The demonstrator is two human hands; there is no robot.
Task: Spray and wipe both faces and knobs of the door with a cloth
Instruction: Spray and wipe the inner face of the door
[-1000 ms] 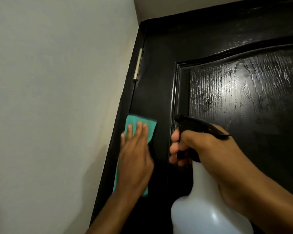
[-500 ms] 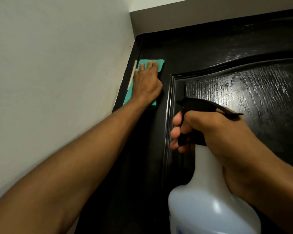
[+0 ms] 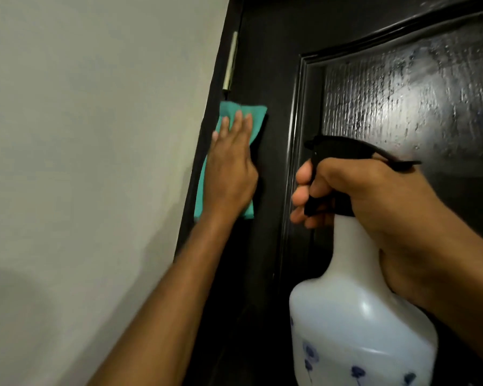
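Head view: my left hand (image 3: 229,174) lies flat, fingers straight, pressing the green cloth (image 3: 236,114) on the black door (image 3: 271,65) just under the hinge (image 3: 230,61). My right hand (image 3: 374,207) curls tight around the spray bottle (image 3: 357,316).

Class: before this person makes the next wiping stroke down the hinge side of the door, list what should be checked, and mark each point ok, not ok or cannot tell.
1. Left hand flat on green cloth: ok.
2. Cloth against door: ok.
3. Cloth below hinge: ok.
4. Right hand grips spray bottle: ok.
5. Raised panel wet: ok.
6. Hinge-side strip wet: cannot tell.
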